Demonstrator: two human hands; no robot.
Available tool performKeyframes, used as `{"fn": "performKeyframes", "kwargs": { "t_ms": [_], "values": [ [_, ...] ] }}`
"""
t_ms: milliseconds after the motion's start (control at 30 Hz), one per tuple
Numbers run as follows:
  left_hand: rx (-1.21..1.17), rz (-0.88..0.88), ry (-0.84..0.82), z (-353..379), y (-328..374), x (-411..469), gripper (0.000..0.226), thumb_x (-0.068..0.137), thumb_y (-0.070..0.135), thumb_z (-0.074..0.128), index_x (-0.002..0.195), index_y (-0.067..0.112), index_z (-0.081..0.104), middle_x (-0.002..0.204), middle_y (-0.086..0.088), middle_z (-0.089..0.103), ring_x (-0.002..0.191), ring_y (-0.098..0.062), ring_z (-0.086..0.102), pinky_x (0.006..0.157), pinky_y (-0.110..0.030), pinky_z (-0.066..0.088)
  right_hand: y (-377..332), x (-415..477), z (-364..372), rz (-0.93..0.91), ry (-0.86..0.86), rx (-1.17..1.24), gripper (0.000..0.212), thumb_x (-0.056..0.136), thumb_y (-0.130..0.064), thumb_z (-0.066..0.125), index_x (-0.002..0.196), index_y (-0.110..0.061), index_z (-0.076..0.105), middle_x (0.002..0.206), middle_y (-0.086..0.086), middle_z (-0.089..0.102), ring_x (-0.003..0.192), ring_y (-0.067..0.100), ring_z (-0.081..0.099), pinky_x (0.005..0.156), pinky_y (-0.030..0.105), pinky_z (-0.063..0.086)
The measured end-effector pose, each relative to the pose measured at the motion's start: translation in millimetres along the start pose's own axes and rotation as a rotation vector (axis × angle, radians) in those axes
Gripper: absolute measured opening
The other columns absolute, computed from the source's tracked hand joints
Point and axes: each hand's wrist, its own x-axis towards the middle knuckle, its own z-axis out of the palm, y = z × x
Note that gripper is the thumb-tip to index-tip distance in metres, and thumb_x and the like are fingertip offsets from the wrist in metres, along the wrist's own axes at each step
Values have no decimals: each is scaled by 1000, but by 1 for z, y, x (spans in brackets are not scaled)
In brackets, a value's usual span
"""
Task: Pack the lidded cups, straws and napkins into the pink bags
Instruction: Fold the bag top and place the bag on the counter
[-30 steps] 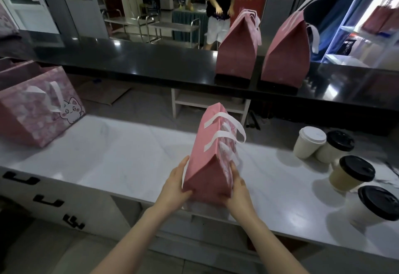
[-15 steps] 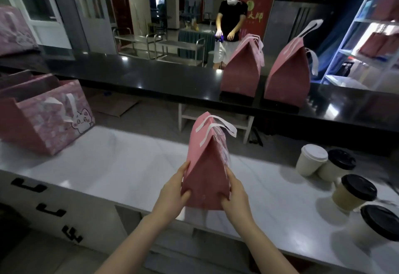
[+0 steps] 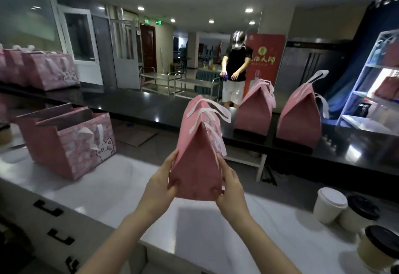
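The pink bag [image 3: 197, 165] has risen off the white counter [image 3: 108, 187] since a second ago and now hangs above it at centre. The left hand [image 3: 160, 184] and right hand [image 3: 232, 189] grip its lower corners, thumbs on the near face and fingers wrapped behind. Lidded cups [image 3: 329, 205] stand on the counter at 4 o'clock, and an open bag [image 3: 71, 144] at 9. Two closed bags [image 3: 252, 114] stand on the black counter [image 3: 129, 103] toward 2 o'clock. At 12, a person [image 3: 236, 68] stands under ceiling spotlights [image 3: 248, 10].

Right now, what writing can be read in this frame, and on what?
"油大师": gold, on the red banner; anything before it is hidden behind a person.
Smaller line beneath: too blurred to read.
Green signs over the doors: too small.
Held pink bag: no wording seen.
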Motion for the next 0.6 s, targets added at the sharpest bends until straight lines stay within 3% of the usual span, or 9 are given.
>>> {"fn": "performKeyframes", "kwargs": {
  "t_ms": [133,300,433,600],
  "values": [
    [-13,68,11,-5,-6,57,85,89,0,56,145,53,20,123,11,59,108,-6,60,84,-26,56,-9,52,0,-42,47,-16,100,77,14,58,143,-53,24,128,-12,38,114,13,53,92,35,53],
    [-17,131,-30,-4,-30,143,86,86,-1,57,146,50,20,119,4,62,103,-11,61,79,-17,49,-7,126,7,-46,119,-57,96,80,12,61,145,-47,24,129,-11,38,115,9,49,99,29,47],
    [-70,175,-108,1,-49,210,85,88,-3,55,149,44,18,133,3,55,118,-13,56,95,-36,52,4,184,18,-8,186,-97,93,80,8,61,146,-45,23,130,-8,39,113,7,47,95,22,43],
    [-88,202,-181,16,-79,278,84,86,-1,53,151,39,19,133,6,56,117,-10,56,97,-30,48,25,243,31,57,233,-147,92,82,3,65,148,-44,21,131,-8,40,114,0,42,92,11,34]
  ]
}}
